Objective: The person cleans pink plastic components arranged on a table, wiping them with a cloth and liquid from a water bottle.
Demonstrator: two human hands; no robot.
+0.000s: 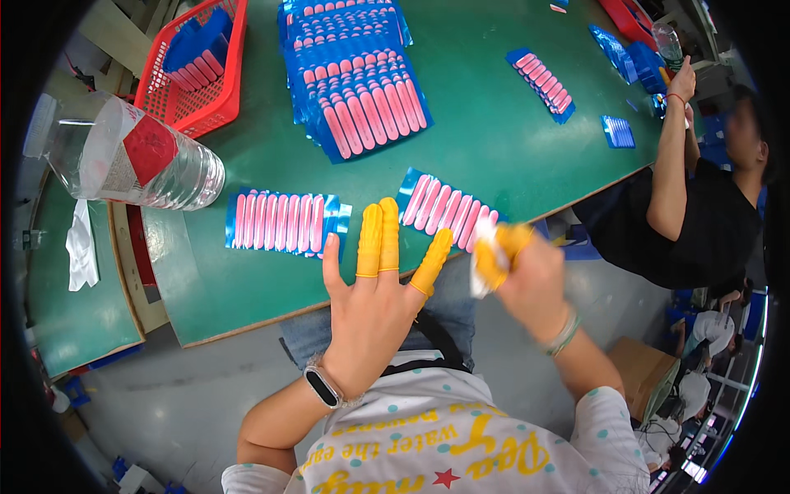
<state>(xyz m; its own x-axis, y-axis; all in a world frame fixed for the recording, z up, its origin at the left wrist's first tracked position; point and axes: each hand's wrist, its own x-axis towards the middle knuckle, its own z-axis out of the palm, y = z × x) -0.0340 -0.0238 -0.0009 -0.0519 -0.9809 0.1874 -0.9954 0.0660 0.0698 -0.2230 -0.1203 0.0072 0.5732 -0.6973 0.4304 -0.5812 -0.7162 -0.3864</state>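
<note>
Pinching a crumpled white wipe [484,262] in the head view, the person's right hand [533,284] is showing blurred at the right end of a blue sheet with pink strips [434,206]. Its yellow-covered fingers are closing around the wipe; whether the wipe is touching the strips, I cannot tell.

That sheet is lying at a slant near the front edge of the green desk [197,276], its right end hiding behind the right hand. The left hand [369,311] is spreading palm down with nothing in its grasp, its fingers standing apart: the yellow-covered index finger is overlapping the sheet's lower edge, apparently steadying it, while the bare little finger is reaching the right edge of a second blue sheet [280,221], lying just to the left.

Beyond them, a pile of similar sheets [374,111] is resting on the desk, with a clear bottle [185,173] and a red basket [197,117] standing farther left.

Wiping over the strips seems to be the step in hand. The next move is probably calling for a firm pinch on the wipe, light pressure along each strip and a steadying left index finger, since a loose sheet could be slipping or creasing.
</note>
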